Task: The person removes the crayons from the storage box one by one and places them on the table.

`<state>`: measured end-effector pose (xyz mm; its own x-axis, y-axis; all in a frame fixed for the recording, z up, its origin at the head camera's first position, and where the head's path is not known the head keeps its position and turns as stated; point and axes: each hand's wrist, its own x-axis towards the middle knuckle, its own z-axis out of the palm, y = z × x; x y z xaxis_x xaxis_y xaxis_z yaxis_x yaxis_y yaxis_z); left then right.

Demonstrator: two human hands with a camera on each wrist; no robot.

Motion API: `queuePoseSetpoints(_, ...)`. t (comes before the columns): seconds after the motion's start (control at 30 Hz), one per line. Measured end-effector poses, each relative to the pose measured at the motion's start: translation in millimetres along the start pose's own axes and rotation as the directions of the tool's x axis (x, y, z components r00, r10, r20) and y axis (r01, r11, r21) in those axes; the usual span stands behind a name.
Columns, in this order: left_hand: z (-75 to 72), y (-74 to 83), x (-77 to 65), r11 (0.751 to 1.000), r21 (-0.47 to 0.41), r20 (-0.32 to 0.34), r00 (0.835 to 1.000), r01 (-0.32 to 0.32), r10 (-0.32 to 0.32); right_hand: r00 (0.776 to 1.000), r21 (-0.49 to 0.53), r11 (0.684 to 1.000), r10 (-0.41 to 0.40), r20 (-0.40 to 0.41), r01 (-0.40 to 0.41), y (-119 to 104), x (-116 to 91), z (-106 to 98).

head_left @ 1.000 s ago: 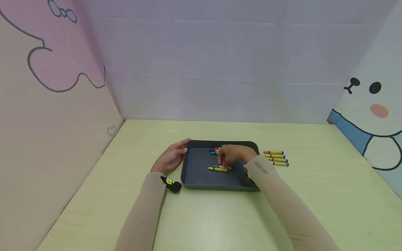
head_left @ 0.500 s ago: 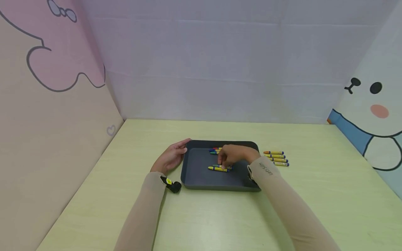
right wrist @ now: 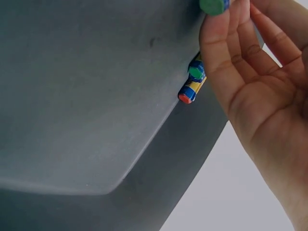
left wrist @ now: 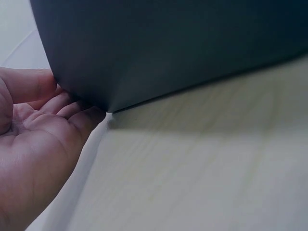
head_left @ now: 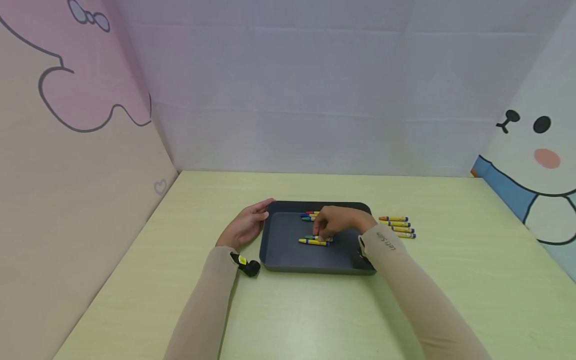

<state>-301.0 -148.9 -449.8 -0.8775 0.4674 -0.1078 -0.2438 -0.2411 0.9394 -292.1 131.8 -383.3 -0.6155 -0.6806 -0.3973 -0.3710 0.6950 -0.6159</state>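
My left hand [head_left: 245, 227] holds the left side of a dark grey tray [head_left: 288, 256]. In the left wrist view its thumb lies on the tray's side, and the fingers reach under the edge. Over the tray, my right hand [head_left: 339, 220] pinches a green crayon [head_left: 311, 237] with a yellow wrapper; its green end [right wrist: 212, 6] shows at the top of the right wrist view. A yellow crayon [head_left: 308, 242] lies just in front of it in the tray. Behind, red, blue and green crayons [head_left: 308, 215] lie together, partly hidden by the right hand.
Several crayons [head_left: 398, 224] with yellow wrappers lie in a row on the table [head_left: 279, 315] right of the tray. A black wrist camera [head_left: 250, 268] sits by my left wrist. Printed panels stand at the back and both sides.
Almost nothing differs. The right wrist and sleeve have shifted slightly to the right, while the fingers stay at the green crayon. My left hand keeps its place on the tray.
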Motion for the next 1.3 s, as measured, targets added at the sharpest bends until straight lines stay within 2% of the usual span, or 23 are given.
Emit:
queuePoseSetpoints(0.23, 0.9, 1.7, -0.8, 1.0, -0.017, -0.02, 1.0, 0.016, -0.016, 1.0, 0.002, 1.0, -0.017, -0.002, 0.017, 1, -2, -2)
queuePoseSetpoints(0.57, -1.1, 0.3, -0.3, 1.0, -0.018, -0.01, 1.0, 0.007, -0.008, 0.999, -0.015, 0.999, -0.034, -0.015, 0.034, -1, -8, -9)
queuePoseSetpoints(0.77, -3.4, -0.7, 0.2, 1.0, -0.018, 0.005, 1.0, -0.005, 0.005, 0.998, 0.005, 0.998, -0.063, -0.012, 0.063, 3, -14, -17)
queuePoseSetpoints(0.9, -3.4, -0.6, 0.1, 1.0, -0.017, -0.001, 1.0, 0.0, 0.0, 0.996, -0.023, 0.996, -0.085, -0.019, 0.085, 7, -18, -22)
queuePoseSetpoints(1.3, -0.4, 2.1, -1.8, 1.0, -0.011, -0.005, 1.0, 0.009, -0.01, 0.998, -0.026, 0.999, 0.021, -0.054, -0.022, 17, -39, -35)
